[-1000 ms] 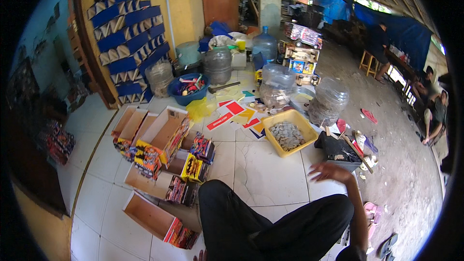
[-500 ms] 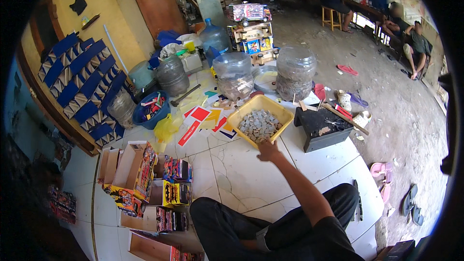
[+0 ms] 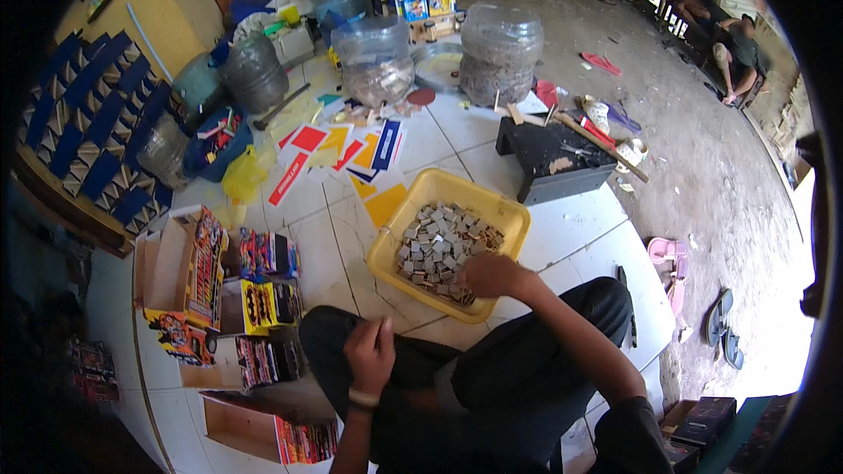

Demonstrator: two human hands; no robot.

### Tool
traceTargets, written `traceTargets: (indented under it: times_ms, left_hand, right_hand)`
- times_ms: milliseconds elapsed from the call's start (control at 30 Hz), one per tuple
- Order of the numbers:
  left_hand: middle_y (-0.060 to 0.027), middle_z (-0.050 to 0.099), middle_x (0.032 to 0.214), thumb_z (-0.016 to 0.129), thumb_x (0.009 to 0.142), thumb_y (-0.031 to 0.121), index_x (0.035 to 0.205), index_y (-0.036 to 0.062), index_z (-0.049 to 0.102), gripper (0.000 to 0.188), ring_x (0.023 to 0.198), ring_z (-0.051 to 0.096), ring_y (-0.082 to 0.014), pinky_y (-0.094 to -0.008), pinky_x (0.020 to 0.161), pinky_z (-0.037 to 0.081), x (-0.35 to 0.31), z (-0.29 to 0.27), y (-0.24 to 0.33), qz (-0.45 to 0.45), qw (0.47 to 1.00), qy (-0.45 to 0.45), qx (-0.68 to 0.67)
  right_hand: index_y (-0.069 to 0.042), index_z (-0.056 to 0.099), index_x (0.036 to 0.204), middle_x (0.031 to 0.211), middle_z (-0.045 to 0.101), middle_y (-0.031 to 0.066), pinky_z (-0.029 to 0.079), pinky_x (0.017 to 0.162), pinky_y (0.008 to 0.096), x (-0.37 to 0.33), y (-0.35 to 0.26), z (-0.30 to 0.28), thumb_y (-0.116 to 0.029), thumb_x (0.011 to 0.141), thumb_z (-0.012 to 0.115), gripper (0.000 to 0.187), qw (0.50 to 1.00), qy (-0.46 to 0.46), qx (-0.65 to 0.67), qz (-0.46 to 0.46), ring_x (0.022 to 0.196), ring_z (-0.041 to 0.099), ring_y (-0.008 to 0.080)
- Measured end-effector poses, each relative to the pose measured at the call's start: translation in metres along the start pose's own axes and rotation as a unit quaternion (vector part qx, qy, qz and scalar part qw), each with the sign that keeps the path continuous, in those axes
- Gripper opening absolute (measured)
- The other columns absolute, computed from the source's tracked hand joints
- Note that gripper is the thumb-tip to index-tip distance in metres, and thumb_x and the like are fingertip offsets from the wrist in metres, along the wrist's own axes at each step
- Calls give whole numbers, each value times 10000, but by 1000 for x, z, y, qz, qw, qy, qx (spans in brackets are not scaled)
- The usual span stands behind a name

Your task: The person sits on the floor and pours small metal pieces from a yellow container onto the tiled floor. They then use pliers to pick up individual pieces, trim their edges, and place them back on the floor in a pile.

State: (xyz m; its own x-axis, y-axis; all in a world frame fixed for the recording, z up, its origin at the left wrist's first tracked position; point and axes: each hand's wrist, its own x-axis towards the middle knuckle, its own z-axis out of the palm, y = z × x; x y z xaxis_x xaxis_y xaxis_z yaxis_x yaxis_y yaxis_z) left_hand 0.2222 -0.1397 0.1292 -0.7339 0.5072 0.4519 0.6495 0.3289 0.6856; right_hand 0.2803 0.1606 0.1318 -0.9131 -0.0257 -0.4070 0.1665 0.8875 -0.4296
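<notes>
A yellow plastic basin (image 3: 386, 276) sits on the tiles just before my crossed legs. Small flat grey pieces with brownish edges (image 3: 443, 241) cover its bottom in a loose heap. My right hand (image 3: 493, 276) reaches over the near right rim, its fingers down at the pieces; the fingertips are hidden, so their grip does not show. Over my left knee, apart from the basin, my left hand (image 3: 371, 353) is raised with its fingers curled closed. Whether anything small is inside it cannot be seen. A band circles the left wrist.
Open boxes with colourful printed sides (image 3: 211, 268) stand at my left. Coloured sheets (image 3: 307, 154) lie beyond the basin. A low black stool (image 3: 558, 158) holds scissors and a stick. Cut-down clear jugs (image 3: 500, 53) and a blue tub (image 3: 219, 154) stand farther back. People sit at far right.
The basin has come nearer to my legs. My right hand has moved from its near rim to the pieces inside. My left hand has come into view, and the view has tilted down.
</notes>
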Motion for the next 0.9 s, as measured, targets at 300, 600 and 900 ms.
traceTargets:
  times_ms: [300, 600, 900]
  left_hand:
    - [-63, 586, 1359, 820, 845, 317, 1238, 118, 683, 461, 1407, 443, -270, -571, 1108, 260, 17, 46, -24, 86, 978, -157, 109]
    - [-54, 604, 1274, 822, 815, 347, 1142, 132, 722, 405, 1323, 493, -276, -520, 1066, 289, 22, 58, -34, 84, 973, -157, 147]
    - [-52, 607, 1251, 830, 798, 331, 1130, 130, 727, 401, 1308, 500, -280, -505, 1053, 298, 24, 61, -35, 79, 977, -152, 130]
  right_hand:
    - [-352, 333, 1556, 1649, 227, 168, 365, 1100, 739, 66, -10, 14, -287, 542, 979, 1204, 991, 118, -67, 12, 1507, 206, 539]
    - [-356, 464, 1473, 1517, 372, 129, 497, 976, 675, 79, -10, 27, -351, 563, 969, 1041, 979, 164, -121, 12, 1375, 398, 468]
    - [-345, 439, 1476, 1494, 414, 104, 537, 934, 623, 73, -25, 36, -291, 713, 863, 875, 964, 198, -173, 40, 1356, 416, 459]
